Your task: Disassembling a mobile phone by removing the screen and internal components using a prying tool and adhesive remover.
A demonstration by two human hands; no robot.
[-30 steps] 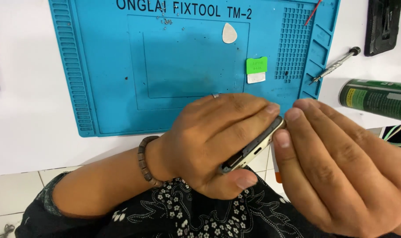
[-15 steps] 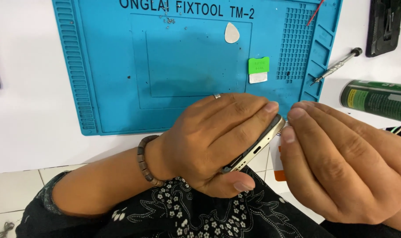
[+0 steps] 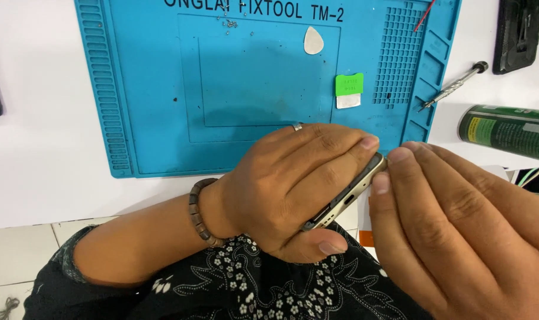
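Head cam: left hand [image 3: 293, 184] grip wraps phone [image 3: 346, 198] edge-up, right hand [image 3: 459, 225] fingertips pinch its corner.

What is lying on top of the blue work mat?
On the blue work mat lie a white pick, a green and white tag and tiny screws. The left hand, gripping a phone, covers its lower edge.

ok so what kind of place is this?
Most likely a phone repair bench. A blue silicone repair mat with parts compartments lies on the white table, with a precision screwdriver and a white pry pick. The left hand grips a phone edge-on, the right hand at its corner.
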